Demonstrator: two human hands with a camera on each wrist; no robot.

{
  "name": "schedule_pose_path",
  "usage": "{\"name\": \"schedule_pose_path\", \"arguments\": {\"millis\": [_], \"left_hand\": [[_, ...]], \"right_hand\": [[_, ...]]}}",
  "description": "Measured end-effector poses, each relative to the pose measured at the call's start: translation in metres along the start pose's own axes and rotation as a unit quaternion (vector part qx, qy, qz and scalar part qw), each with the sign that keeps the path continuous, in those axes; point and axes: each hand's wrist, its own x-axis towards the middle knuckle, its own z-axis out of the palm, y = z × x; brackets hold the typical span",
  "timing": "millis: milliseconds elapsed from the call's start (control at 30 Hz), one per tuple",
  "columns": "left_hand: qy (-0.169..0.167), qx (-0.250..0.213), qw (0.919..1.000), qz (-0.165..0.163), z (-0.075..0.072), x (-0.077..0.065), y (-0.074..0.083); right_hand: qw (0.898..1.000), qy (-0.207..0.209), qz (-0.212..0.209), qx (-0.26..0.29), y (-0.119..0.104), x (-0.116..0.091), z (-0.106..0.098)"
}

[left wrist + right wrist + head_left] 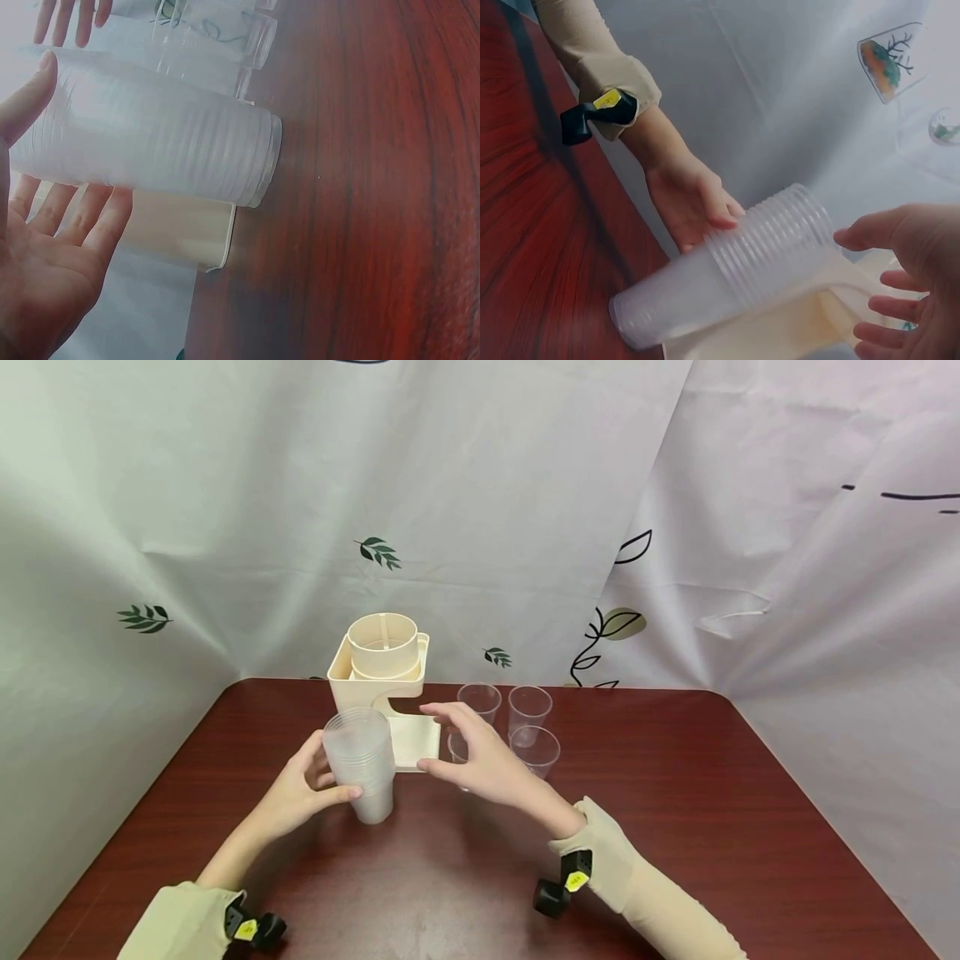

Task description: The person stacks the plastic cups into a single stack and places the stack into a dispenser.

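Note:
My left hand (300, 785) grips a tall stack of clear plastic cups (363, 764), thumb on the near side and fingers behind it. The stack stands nearly upright in the head view, its rims upward. In the left wrist view, the thumb lies along one side of the cup stack (165, 127) and the fingers along the other. My right hand (480, 756) hovers to the right of the stack, fingers spread and holding nothing. In the right wrist view, the right thumb (870, 229) comes close to the stack's rims.
Behind the stack stands a cream-coloured cup dispenser (382, 668) with a round holder on top and a flat base. Several single clear cups (529, 706) stand to its right, one partly hidden by my right hand. A patterned white curtain (480, 527) hangs behind the dark red table (675, 827).

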Motion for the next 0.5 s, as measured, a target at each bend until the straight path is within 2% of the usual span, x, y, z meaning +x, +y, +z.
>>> {"name": "schedule_pose_path", "arguments": {"millis": [133,367,500], "left_hand": [[0.000,-0.004,1.0000,0.004,0.000,0.000,-0.001],[0.000,-0.002,1.0000,0.010,0.000,0.001,-0.001],[0.000,-0.004,0.9999,0.012,0.000,0.001,-0.001]], "right_hand": [[1.000,0.008,-0.008,-0.001,0.006,-0.007,-0.008],[0.998,0.041,-0.010,-0.046,0.025,-0.021,-0.021],[0.997,0.059,-0.018,-0.041,0.033,-0.028,-0.028]]}}
